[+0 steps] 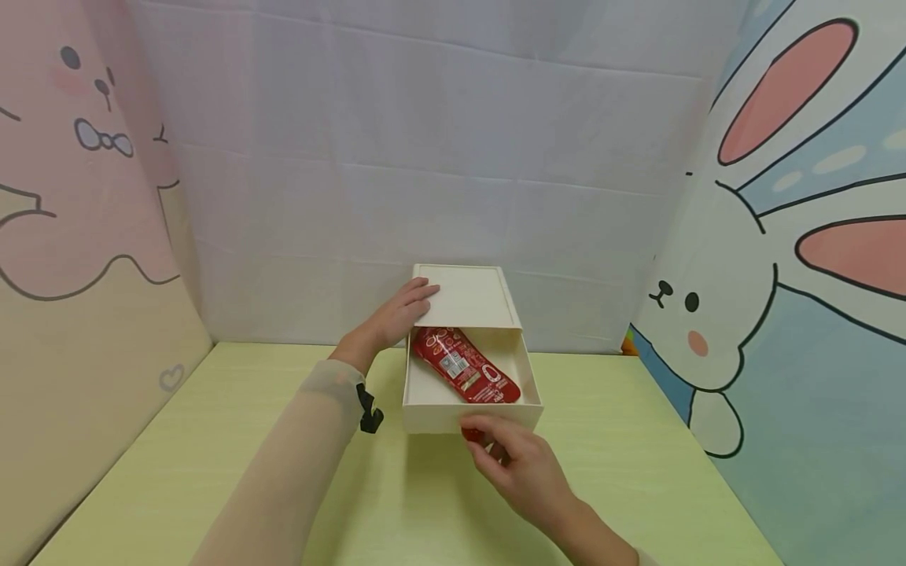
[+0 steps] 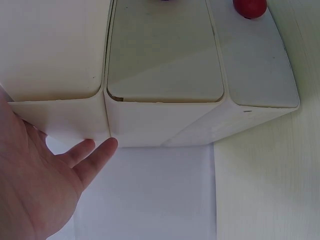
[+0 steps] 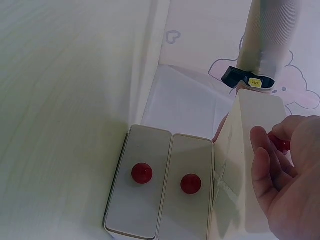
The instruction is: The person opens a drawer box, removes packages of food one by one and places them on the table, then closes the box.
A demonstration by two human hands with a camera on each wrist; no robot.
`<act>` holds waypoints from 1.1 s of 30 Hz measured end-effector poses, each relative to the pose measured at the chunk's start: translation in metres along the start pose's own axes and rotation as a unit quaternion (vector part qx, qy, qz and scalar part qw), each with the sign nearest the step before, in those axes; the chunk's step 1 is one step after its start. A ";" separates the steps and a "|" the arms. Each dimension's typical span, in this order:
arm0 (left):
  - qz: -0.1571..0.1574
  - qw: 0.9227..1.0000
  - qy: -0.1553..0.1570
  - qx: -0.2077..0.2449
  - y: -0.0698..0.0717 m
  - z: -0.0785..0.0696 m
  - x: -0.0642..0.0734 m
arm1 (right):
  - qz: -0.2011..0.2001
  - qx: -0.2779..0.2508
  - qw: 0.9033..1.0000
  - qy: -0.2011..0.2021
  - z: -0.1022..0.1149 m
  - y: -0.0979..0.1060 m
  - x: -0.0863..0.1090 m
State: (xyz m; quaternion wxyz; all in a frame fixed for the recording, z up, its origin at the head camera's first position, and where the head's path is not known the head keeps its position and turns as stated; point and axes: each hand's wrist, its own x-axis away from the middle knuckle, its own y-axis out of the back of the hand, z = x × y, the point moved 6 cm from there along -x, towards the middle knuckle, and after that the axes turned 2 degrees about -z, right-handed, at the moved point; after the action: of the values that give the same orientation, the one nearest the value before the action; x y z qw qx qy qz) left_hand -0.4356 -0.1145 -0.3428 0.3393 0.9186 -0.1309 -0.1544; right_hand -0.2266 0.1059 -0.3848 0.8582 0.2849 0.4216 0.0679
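Your L hand [image 1: 399,310] lies w/ fingers extended against the white cabinet [image 1: 470,292], at its L side by the top edge; looks more like bracing than gripping. Your R hand [image 1: 520,464] pinches the red knob [image 1: 472,435] on the top drawer [image 1: 433,420], which sits pulled out toward you. Red packet [image 1: 467,367] lies slanted inside it, far end toward your L, near end by the drawer front.

Handling: drawer looks thin-walled, stiff & prob. light, so a small force should do; keep it straight along the runners, b/c a skewed one could bind. Pulled out like this it may droop, so don't lean on the front. Knob's round & smooth: thumb + finger on opp. sides, as you've got it. Cabinet's prob. light too & might skid on the table [image 1: 637,440]; flat L hand on its side is a good brace. Packet's glossy, prob. soft & a bit slippery; best held mid-body. Lower two drawers [image 3: 182,217] sit closed, w/ their own knobs [image 3: 191,184] clear of your fingers.
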 end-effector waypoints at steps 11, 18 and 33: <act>-0.002 1.000 -0.004 -0.007 0.000 0.000 -0.001 | 0.001 0.000 1.000 -0.003 0.002 0.001 0.001; -0.003 1.000 0.001 -0.001 0.000 0.000 -0.001 | 0.005 -0.001 1.000 -0.005 0.004 0.002 0.004; 0.001 1.000 0.005 -0.006 0.000 0.000 -0.001 | 0.008 0.019 0.998 0.064 0.026 0.018 -0.012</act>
State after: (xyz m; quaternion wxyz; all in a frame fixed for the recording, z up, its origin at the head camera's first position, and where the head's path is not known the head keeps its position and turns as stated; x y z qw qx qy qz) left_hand -0.4365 -0.1141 -0.3425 0.3457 0.9171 -0.1289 -0.1508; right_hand -0.2120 0.1052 -0.3542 0.8232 0.2999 0.4746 0.0848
